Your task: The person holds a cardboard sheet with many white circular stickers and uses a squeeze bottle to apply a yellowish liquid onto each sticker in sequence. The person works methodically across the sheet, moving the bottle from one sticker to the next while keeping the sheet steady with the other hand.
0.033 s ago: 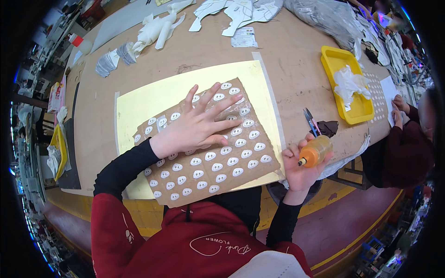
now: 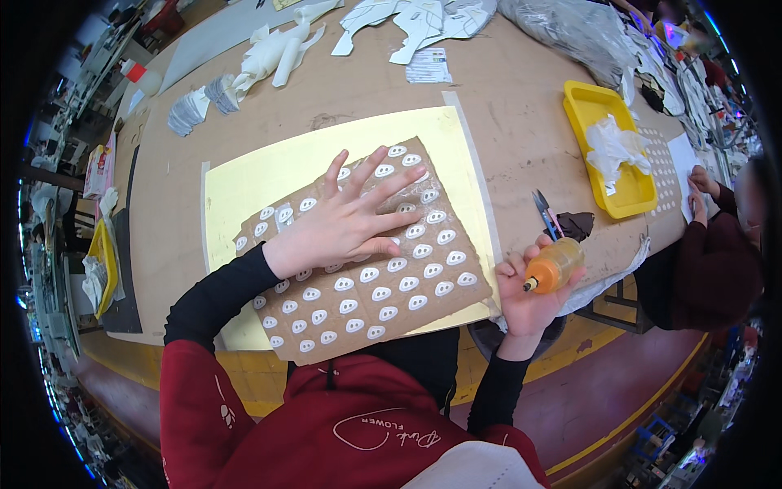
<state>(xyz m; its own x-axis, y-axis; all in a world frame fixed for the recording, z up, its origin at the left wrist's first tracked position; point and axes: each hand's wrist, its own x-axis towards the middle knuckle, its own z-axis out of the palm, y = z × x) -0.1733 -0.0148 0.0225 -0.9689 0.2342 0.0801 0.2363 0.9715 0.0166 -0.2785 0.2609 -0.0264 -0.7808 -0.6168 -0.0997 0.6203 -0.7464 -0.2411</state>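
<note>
Spread flat, with fingers apart, my left hand (image 2: 346, 216) rests on a brown cardboard sheet (image 2: 391, 322). Rows of small white rounded-triangle pieces (image 2: 344, 284), each with dark holes, cover that sheet; my hand hides some of them. Under the cardboard lies a larger pale yellow sheet (image 2: 244, 183). To the right, my right hand (image 2: 529, 301) is closed around an orange squeeze bottle (image 2: 554, 267), its dark nozzle pointing down and left. Just beyond my right fingers is a pair of snips (image 2: 547, 216) with dark blades; whether my fingers touch it, I cannot tell.
A yellow tray (image 2: 576, 122) with crumpled white material stands at the right. A dark crumpled scrap (image 2: 578, 225) lies near the snips. White cut pieces (image 2: 419, 28) and a printed paper (image 2: 429, 66) are at the back. A co-worker's hands (image 2: 697, 196) are at the far right.
</note>
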